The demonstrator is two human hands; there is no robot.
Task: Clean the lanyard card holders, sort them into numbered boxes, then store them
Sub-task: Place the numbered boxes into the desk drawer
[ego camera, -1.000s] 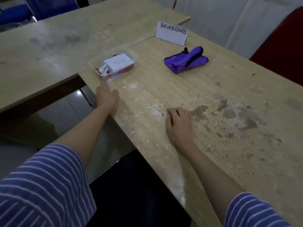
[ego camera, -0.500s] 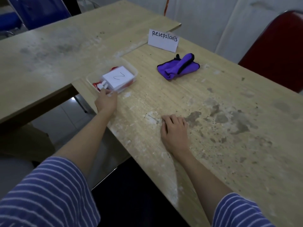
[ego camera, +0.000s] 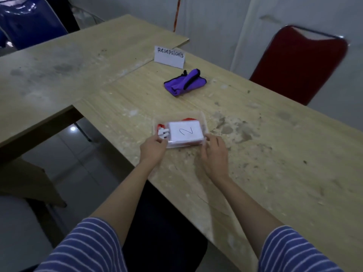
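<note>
Red lanyards (ego camera: 187, 119) mostly hidden under card marked 2 (ego camera: 185, 131), blue chair (ego camera: 29, 22) cropped

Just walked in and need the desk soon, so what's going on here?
A person in a striped top holds a clear plastic box on the table, left hand at its near-left corner, right hand at its right side. Inside lie card holders with red lanyards, topped by a card marked "2". A purple cloth and a "Resepsionis" sign sit farther back.

A worn, stained wooden table (ego camera: 275, 154) carries a clear box (ego camera: 204, 122), a purple cloth (ego camera: 176, 87) and a paper sign (ego camera: 170, 59)
</note>
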